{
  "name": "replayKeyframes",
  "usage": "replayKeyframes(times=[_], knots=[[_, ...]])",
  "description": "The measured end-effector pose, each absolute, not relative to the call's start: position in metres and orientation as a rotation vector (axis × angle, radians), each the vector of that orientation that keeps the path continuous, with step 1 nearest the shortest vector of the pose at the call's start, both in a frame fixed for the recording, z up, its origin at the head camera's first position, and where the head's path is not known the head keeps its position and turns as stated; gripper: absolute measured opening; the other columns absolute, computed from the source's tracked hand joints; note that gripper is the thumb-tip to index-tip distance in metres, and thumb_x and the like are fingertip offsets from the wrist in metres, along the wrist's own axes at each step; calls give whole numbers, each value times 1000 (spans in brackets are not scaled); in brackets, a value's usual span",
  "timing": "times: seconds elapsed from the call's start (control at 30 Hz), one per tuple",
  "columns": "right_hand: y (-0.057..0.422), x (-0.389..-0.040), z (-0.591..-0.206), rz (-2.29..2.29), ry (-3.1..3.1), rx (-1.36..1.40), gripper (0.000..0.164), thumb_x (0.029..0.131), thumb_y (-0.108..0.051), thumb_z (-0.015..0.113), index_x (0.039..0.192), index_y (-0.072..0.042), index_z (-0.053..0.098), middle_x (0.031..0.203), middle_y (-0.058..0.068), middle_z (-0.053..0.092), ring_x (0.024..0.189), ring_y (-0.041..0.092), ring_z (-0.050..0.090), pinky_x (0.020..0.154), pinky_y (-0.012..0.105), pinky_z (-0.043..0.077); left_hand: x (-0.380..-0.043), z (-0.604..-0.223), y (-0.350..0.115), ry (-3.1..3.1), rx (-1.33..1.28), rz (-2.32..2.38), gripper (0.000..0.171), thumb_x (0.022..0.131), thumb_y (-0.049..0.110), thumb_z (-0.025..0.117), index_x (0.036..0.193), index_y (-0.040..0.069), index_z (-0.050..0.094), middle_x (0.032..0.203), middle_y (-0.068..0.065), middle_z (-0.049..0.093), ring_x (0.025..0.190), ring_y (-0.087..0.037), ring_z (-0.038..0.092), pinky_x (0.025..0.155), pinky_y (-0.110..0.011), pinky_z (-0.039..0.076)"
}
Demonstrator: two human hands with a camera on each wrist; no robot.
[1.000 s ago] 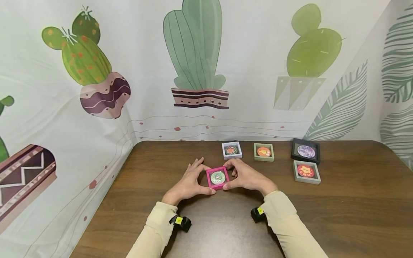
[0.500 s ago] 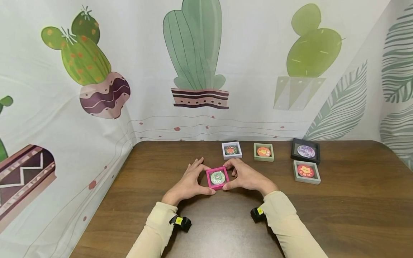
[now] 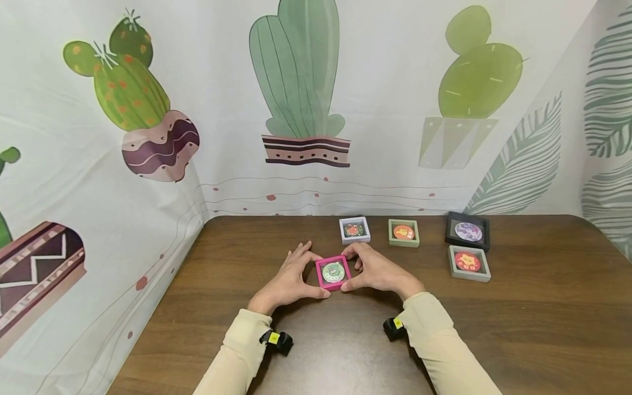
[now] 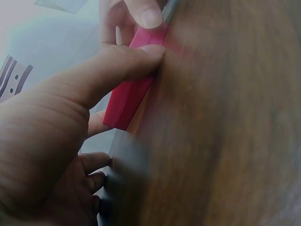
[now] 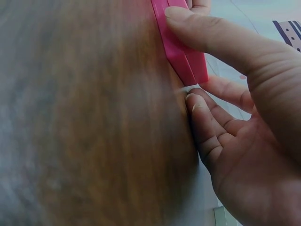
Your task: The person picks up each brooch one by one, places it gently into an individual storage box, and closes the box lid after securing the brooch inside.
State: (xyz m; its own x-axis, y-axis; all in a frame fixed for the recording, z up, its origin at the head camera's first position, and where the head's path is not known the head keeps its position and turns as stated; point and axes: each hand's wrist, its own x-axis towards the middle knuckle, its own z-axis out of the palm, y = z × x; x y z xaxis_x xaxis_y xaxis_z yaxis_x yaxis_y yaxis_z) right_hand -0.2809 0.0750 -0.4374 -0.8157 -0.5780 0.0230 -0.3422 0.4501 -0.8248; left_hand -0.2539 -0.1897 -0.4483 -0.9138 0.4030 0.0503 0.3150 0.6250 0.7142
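A square pink display frame (image 3: 333, 272) with a round pale-green piece inside lies on the table between both hands. My left hand (image 3: 291, 277) pinches it, the thumb at the near-left corner and the index finger at the far-left one; the other fingers spread away on the wood. My right hand (image 3: 377, 269) pinches the right side, thumb at the near corner and index at the far corner, its remaining fingers curled. In the left wrist view the pink frame (image 4: 129, 101) shows its side edge under the thumb. The right wrist view shows the pink frame (image 5: 181, 52) likewise edge-on.
Behind the hands stand a white frame (image 3: 354, 230) and a green frame (image 3: 404, 233). At the right, a black frame (image 3: 467, 231) touches or nearly touches a grey frame (image 3: 469, 263). A cactus-print cloth (image 3: 385, 181) hangs behind the brown table (image 3: 553, 323).
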Motion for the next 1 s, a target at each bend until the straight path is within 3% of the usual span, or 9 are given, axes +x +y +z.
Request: replayKeyframes(times=[0.23,0.43,0.63,1.0], knots=[[75,-281,-438,-1306,2435,-763,71,77,-24,98,133,-3,59,123,10,58,105,25,54,88,39,49,-255,-449,-190,2724,606,1173,64,73,36,97,125,15,66,171,-24,26,161,-40,9,129,-54,0],[73,-280,-439,-1336,2427,-788,80,80,-29,96,143,-1,55,130,12,57,108,26,56,94,40,50,-256,-449,-189,2718,618,1185,64,73,38,96,124,15,66,170,-25,26,161,-41,9,129,-56,0],[72,-279,-439,-1322,2456,-821,68,84,-28,94,139,-5,60,128,10,56,105,24,56,94,41,51,-257,-449,-189,2721,624,1179,64,73,38,96,125,15,65,171,-24,26,161,-41,9,129,-54,0],[70,-277,-440,-1302,2463,-826,65,85,-30,93,137,-8,62,126,8,56,104,23,57,93,42,52,-255,-449,-189,2735,594,1153,64,73,37,97,124,14,65,171,-24,26,161,-40,9,129,-55,1]])
